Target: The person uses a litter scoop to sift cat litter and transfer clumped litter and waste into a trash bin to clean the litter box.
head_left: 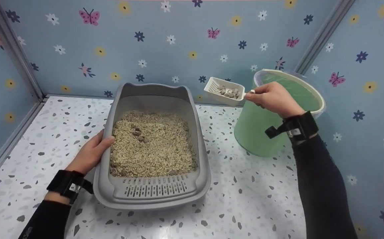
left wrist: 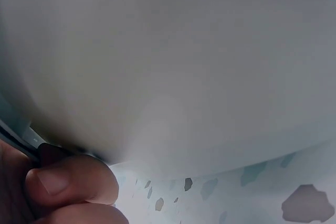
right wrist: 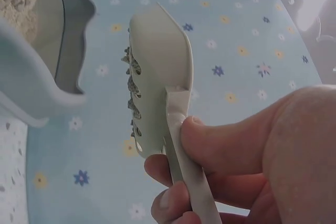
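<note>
A grey litter box (head_left: 154,200) full of tan pellet litter (head_left: 155,146) stands on the table, with several dark clumps (head_left: 139,133) lying on the litter. My left hand (head_left: 92,151) grips its left rim, thumb over the edge; in the left wrist view curled fingers (left wrist: 79,182) show beside its wall (left wrist: 173,77). In my right hand (head_left: 275,98) I hold a white litter scoop (head_left: 225,99) by its handle. Greyish clumps (head_left: 228,92) lie in the scoop, which hangs in the air between the box and a green bin. Bits poke through its slots in the right wrist view.
The green bin (head_left: 256,131) stands at the back right, its pale rim lined with a clear bag (head_left: 311,91). Flower-patterned panels (head_left: 165,39) close in the back and both sides. Speckled white tabletop (head_left: 245,199) lies around the box.
</note>
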`<state>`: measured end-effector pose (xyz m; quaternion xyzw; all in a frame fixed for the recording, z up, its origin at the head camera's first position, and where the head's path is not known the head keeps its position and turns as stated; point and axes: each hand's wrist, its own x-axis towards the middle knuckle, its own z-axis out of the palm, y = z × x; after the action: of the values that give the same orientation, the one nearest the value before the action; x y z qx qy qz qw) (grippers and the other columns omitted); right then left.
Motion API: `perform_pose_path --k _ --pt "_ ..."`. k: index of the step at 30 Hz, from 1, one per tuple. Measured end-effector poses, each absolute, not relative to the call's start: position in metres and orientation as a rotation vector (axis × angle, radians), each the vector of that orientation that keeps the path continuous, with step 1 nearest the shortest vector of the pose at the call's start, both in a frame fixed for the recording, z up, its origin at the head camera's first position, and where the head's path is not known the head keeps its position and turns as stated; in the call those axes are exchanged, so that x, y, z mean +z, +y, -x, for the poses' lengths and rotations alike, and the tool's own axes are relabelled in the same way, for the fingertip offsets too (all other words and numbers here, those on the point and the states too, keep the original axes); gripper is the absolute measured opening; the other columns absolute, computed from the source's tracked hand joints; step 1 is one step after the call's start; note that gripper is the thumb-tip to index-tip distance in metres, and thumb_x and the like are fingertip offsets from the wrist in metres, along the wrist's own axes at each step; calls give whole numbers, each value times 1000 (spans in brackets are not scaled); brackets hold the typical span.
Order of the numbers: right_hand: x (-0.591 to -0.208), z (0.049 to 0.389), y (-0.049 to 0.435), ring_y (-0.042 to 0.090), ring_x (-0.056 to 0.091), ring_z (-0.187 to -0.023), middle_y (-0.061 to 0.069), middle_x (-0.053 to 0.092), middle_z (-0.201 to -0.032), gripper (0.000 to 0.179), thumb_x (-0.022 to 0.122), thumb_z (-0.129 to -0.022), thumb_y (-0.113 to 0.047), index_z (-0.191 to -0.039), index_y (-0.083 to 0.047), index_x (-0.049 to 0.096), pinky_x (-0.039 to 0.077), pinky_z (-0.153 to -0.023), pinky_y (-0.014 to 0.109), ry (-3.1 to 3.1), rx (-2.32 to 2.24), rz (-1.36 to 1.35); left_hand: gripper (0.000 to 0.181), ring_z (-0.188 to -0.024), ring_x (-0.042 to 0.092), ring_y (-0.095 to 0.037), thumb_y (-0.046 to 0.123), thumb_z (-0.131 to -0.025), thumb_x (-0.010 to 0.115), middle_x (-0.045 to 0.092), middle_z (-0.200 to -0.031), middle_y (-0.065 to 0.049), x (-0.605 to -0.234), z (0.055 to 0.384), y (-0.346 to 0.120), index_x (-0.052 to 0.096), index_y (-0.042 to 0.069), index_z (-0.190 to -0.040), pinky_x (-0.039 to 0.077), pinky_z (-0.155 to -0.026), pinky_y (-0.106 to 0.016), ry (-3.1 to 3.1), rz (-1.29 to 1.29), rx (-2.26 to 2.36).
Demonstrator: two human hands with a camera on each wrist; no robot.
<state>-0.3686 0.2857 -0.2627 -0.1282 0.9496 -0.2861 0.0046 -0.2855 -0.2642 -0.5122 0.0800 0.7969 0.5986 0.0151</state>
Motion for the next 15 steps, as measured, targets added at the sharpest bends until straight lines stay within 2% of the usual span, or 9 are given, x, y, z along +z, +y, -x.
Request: perform_pose_path --k 2,6,8,11,13,15 --pt "-256 370 297 17 37 -60 -3 40 -64 56 76 -107 -50 -71 -12 58 33 -58 34 3000 -913 360 78 -124 64 -40 50 -119 49 52 -153 -32 -512 285 -264 16 15 -180 61 -93 -30 2482 -256 1864" --pt "-244 373 320 17 39 -63 -5 40 -64 50 77 -106 -50 -81 -8 69 34 -60 35 3023 -967 221 78 -138 57 -45 51 -119 49 40 -169 -31 -512 284 -265 15 17 -180 56 -100 -30 2490 -255 1851" --pt "-238 375 331 16 42 -66 -6 44 -68 44 77 -106 -49 -94 -7 77 36 -62 34 3012 -1015 128 80 -139 56 -47 52 -118 49 40 -169 -32 -511 283 -265 15 18 -180 57 -104 -38 2500 -233 1839" --pt "-232 380 347 16 44 -67 -7 50 -73 39 77 -106 -47 -103 -8 79 36 -59 33 3004 -1061 15 81 -137 58 -48 55 -117 49 41 -168 -32 -511 283 -265 14 19 -181 57 -106 -49 2506 -213 1828" --pt "-231 384 356 14 44 -66 -7 53 -74 34 77 -107 -44 -101 -11 81 37 -57 31 3023 -1071 -26 81 -132 61 -47 56 -117 50 45 -164 -33 -511 283 -266 14 20 -181 60 -103 -50 2499 -207 1835" --pt "-231 387 365 14 44 -64 -7 52 -72 32 76 -107 -42 -94 -14 81 36 -54 31 3042 -1059 -60 81 -125 65 -44 55 -117 50 48 -160 -32 -511 283 -266 15 20 -181 63 -98 -46 2486 -206 1848"
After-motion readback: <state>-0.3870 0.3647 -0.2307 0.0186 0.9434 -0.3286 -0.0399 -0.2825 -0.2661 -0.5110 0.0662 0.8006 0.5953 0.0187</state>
